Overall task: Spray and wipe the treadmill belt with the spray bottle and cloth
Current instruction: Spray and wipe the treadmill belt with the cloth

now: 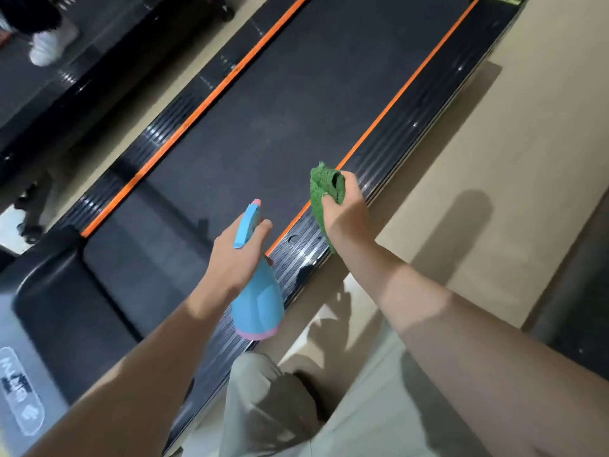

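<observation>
left hand (235, 258) clamped bottle (258, 301), nozzle aimed over belt (263, 127) | right hand (346, 206) gripped cloth (324, 189) above near rail (389, 166), ready to wipe

- The floor (514, 133) around me is smooth and beige, lit from above so hard-edged shadows (461, 232) fall across it toward 3 o'clock.
- At about 10 o'clock a second black machine (66, 94) runs parallel, with a narrow strip of floor between.
- At 11 o'clock, on that machine, I see someone's white shoe (49, 47).
- A darker mat or panel (580, 298) lies at 4 o'clock.
</observation>
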The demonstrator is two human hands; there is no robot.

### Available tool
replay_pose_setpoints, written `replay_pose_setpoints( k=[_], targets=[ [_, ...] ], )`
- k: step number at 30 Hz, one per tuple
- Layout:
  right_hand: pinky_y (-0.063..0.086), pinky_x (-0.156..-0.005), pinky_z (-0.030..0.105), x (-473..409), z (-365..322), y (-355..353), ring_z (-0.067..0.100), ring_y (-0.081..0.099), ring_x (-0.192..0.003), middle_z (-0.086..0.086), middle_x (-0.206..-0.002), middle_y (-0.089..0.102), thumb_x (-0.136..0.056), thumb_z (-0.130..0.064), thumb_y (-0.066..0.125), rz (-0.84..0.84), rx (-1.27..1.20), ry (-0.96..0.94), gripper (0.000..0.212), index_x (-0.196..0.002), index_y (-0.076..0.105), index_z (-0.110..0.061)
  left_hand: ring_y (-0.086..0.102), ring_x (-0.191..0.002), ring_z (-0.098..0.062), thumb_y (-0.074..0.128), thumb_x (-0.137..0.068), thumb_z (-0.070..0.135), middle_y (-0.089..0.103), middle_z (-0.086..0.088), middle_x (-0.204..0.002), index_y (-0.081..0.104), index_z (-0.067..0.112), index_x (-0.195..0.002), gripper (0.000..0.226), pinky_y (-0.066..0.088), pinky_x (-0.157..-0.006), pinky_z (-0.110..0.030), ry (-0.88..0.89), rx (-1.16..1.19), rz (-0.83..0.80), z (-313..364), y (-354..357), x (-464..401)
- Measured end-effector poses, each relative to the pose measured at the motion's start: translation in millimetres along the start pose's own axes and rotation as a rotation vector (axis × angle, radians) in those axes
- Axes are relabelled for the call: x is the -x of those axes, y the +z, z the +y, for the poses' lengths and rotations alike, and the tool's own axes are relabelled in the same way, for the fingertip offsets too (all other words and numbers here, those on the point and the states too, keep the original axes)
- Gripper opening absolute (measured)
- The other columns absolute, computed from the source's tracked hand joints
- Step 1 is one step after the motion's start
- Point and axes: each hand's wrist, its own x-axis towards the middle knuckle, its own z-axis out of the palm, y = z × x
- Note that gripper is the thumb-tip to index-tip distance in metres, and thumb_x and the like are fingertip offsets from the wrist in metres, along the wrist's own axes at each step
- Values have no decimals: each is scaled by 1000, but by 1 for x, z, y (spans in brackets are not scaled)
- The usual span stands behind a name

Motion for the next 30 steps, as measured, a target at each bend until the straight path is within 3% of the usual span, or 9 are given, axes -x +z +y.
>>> replay_pose_setpoints(
  k=[4, 7, 12, 16, 20, 22, 24, 26, 30],
  targets=[
    [49, -90, 40, -24, 45, 47, 27, 59, -101, -1, -109, 66, -92, -7, 49, -125, 124, -18, 39, -123, 52, -30, 71, -68, -24, 64, -102, 34, 66, 21, -96, 73, 25, -122, 24, 57, -66, -23, -65, 30, 65, -44, 15, -31],
    [49, -85, 41, -36, 72, 77, 27, 58, -99, 0, -108, 64, -92, -6, 47, -220, 188, -83, 41, -124, 50, -32, 72, -68, -27, 63, -101, 34, 67, 17, -96, 72, 30, -129, 29, 55, -66, -24, -93, 44, 112, -71, 22, -51],
    [50, -85, 47, -56, 112, 120, 30, 56, -100, 4, -108, 63, -92, -7, 48, -333, 287, -198, 43, -125, 47, -34, 67, -71, -26, 63, -98, 37, 63, 9, -83, 74, 25, -118, 26, 54, -68, -26, -167, 92, 240, -116, 23, -72],
    [47, -80, 44, -69, 137, 145, 32, 54, -100, 5, -110, 62, -90, -1, 53, -382, 484, -454, 47, -128, 47, -28, 54, -47, -5, 65, -99, 31, 61, 3, -86, 75, 15, -107, 21, 44, -55, -19, -255, 186, 366, -146, 17, -82],
    [37, -82, 39, -84, 179, 173, 30, 52, -103, 3, -115, 61, -86, -2, 59, -487, 835, -700, 55, -135, 46, -24, 59, -47, -9, 67, -97, 30, 68, 10, -77, 75, 22, -94, 12, 48, -59, -24, -274, 272, 446, -172, 15, -102],
    [38, -86, 39, -86, 210, 184, 28, 50, -103, 0, -111, 61, -83, -6, 64, -524, 962, -802, 56, -133, 48, -24, 65, -54, -24, 68, -97, 26, 68, 12, -72, 73, 27, -88, 10, 51, -60, -27, -255, 360, 468, -186, 18, -112],
    [37, -87, 40, -90, 237, 190, 28, 50, -102, 0, -108, 60, -79, -8, 65, -489, 1054, -951, 54, -129, 50, -23, 64, -55, -29, 73, -89, 27, 67, 7, -79, 71, 26, -81, 8, 52, -58, -28, -242, 441, 502, -195, 21, -118],
    [36, -87, 40, -96, 249, 195, 28, 50, -101, 0, -105, 58, -80, -12, 63, -435, 1069, -1042, 50, -127, 50, -22, 65, -52, -27, 70, -77, 35, 72, 16, -86, 71, 25, -71, 11, 50, -64, -32, -239, 483, 541, -204, 21, -124],
    [36, -88, 41, -98, 248, 196, 28, 50, -101, 2, -106, 57, -82, -14, 63, -423, 1075, -1079, 50, -129, 49, -21, 69, -57, -28, 70, -80, 37, 62, 37, -137, 73, 26, -71, 14, 52, -75, -36, -224, 516, 580, -208, 18, -117]
  ],
)
